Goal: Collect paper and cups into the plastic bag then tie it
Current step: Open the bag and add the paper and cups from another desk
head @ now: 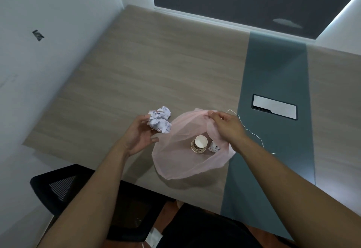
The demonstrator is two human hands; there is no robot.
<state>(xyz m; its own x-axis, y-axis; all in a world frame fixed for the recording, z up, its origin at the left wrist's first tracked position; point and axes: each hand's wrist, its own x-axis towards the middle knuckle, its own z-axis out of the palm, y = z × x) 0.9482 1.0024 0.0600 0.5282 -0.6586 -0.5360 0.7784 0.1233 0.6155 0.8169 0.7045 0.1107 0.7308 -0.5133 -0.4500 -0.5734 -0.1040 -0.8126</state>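
A thin pink plastic bag lies open on the wooden table. Inside it stands a paper cup, with a small crumpled paper ball beside it. My right hand pinches the bag's far rim and holds it up. My left hand holds crumpled white paper just left of the bag's mouth, fingers curled round it.
A thin white string lies on the table right of the bag, over a grey-green strip with a white cable hatch. A black chair stands at the near left. A wall runs along the left side.
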